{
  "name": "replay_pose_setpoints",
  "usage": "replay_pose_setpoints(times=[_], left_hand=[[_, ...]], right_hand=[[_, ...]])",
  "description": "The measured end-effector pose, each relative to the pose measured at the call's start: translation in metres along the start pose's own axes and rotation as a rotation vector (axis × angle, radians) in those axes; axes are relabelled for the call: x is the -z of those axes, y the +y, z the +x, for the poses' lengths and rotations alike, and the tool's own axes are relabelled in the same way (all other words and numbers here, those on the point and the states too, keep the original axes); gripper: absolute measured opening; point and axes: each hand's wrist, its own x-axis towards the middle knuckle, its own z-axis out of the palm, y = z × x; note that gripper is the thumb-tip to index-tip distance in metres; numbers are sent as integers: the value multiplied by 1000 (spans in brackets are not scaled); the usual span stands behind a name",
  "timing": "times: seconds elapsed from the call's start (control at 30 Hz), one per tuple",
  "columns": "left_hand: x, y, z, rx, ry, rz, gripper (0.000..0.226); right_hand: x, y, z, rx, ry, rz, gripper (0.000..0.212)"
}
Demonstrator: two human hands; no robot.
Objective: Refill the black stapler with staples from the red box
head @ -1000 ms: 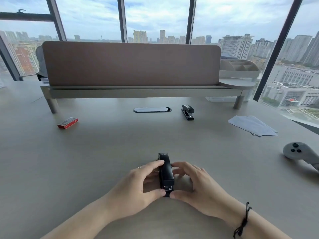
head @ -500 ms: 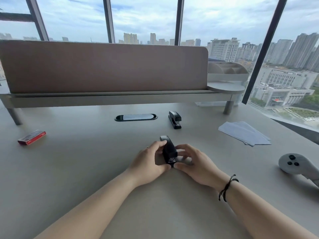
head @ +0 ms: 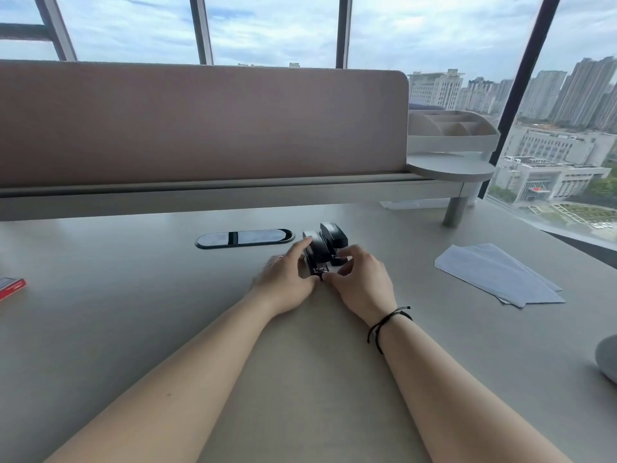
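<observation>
My left hand and right hand meet around the black stapler, which sits on the surface far out in front of me. My left forefinger lies along its top and both thumbs press in at its near end, so each hand is pinching the stapler. A second stapler stands just beside it on the far right, nearly touching. The red box lies well apart at the left edge of view, partly cut off. Loose paper sheets lie to the right, clear of my wrist. Just beyond the staplers is the oval cable slot, then the divider shelf. The near surface between my forearms lies bare.
</observation>
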Motion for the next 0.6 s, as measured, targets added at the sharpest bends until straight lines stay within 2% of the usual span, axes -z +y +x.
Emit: replay_pose_setpoints(times=[0.13, 0.3, 0.47, 0.53, 0.6], left_hand=[[-5, -1, 23, -15, 28, 38, 77], [-4, 1, 32, -26, 26, 73, 80], [2, 4, 16, -16, 83, -63, 92], [7, 0, 9, 55, 86, -238, 82], [17, -2, -9, 77, 48, -350, 62]], right_hand=[[-4, -1, 13, -66, 23, -84, 36], [-6, 1, 13, -58, 22, -110, 32], [-3, 3, 10, -25, 32, -124, 27], [-3, 2, 6, -7, 0, -126, 23], [-2, -3, -3, 27, -37, -151, 22]])
